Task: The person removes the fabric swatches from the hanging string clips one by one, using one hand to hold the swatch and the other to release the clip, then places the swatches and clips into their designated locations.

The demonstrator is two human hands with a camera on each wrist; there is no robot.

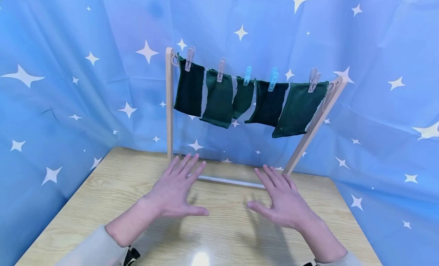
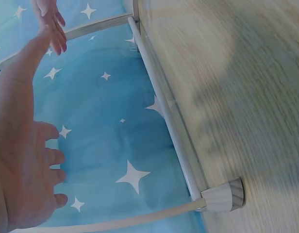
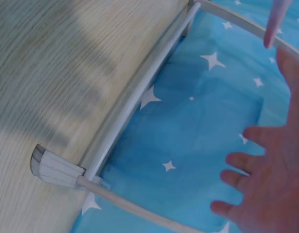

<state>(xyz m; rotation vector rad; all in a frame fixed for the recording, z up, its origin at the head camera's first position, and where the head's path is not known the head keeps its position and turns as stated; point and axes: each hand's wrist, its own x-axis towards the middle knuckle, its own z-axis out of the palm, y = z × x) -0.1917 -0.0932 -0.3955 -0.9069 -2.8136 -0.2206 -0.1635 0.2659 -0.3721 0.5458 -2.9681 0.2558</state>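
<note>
My left hand (image 1: 176, 189) and right hand (image 1: 282, 199) hover palm-down over the table (image 1: 85, 205), fingers spread, holding nothing; the drying rack (image 1: 169, 106) stands just beyond them, its line running left to right.

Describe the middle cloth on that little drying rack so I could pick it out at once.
On the wooden table stands a small wooden drying rack with five dark green cloths. The middle cloth hangs under a blue peg; it is the smallest, its lower edge slanted.
</note>
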